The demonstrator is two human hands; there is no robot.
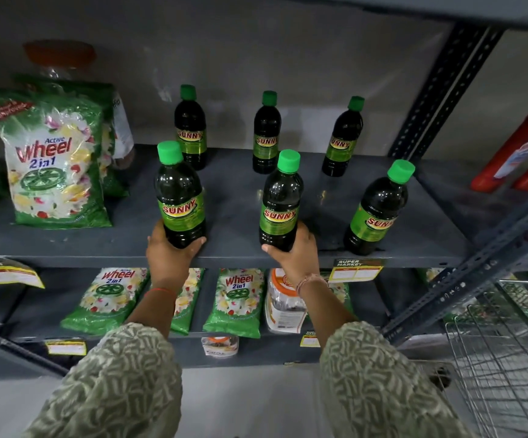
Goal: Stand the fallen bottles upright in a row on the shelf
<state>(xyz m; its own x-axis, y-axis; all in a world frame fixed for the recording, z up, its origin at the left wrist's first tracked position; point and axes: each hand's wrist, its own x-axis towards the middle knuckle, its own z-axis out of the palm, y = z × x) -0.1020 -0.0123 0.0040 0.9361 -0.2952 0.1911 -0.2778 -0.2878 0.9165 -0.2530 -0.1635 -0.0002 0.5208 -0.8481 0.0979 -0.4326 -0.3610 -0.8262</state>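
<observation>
Six dark plastic bottles with bright green screw caps and green-yellow "SUNNY" labels stand upright on the grey metal shelf [234, 197], in two rows of three. Taking the shelf's middle as the clock centre, the front-left bottle [180, 197] sits at about 8 o'clock near the front edge, the front-middle bottle [281, 202] at about 5 o'clock, and the front-right bottle [378, 210] at about 4 o'clock, close to the right end. Behind them, well apart from the front row, the back-left bottle [190, 129] is at 11 o'clock, the back-middle bottle [266, 134] at 12 o'clock and the back-right bottle [343, 139] at 2 o'clock.

The left hand [169, 259] reaches up from 6 o'clock and wraps around the base of the front-left bottle, thumb on one side and fingers curled round the other, gripping it. The right hand [294, 254] likewise clasps the base of the front-middle bottle, thumb at its left and the palm behind its right side. Both arms wear sleeves of pale green patterned fabric, and each wrist carries a thin thread band.

At 9 o'clock on the same shelf stands a green and white "Wheel 2in1" detergent bag [52, 159]. More such bags lie on the lower shelf [35, 314] at 6 o'clock. A red plastic container [515, 150] leans at 3 o'clock, and a wire shopping trolley [502, 352] shows at 4 o'clock
</observation>
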